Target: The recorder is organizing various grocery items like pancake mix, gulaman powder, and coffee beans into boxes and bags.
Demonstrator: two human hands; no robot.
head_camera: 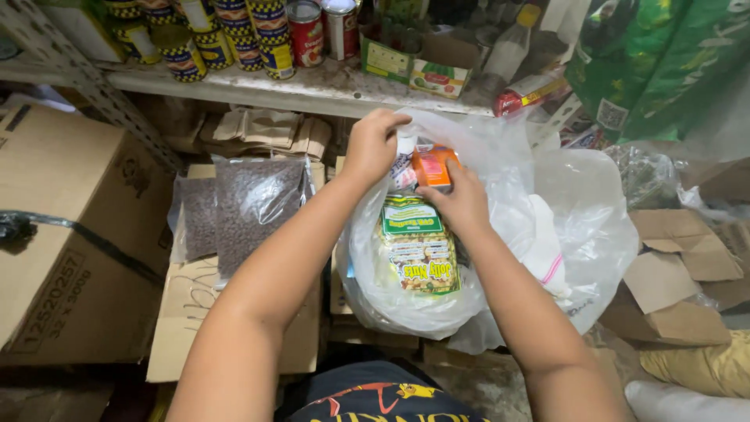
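The left hand (373, 144) pinches the rim of a clear plastic bag (500, 234) (already holding a yellow-green snack packet (418, 250)), while the right hand (461, 202) grips an orange packet (432, 166) at the bag's mouth, below the shelf (312, 87).

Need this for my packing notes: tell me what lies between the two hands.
In the head view, an orange packet and a white bottle cap sit between the left hand and right hand, at the plastic bag's mouth.
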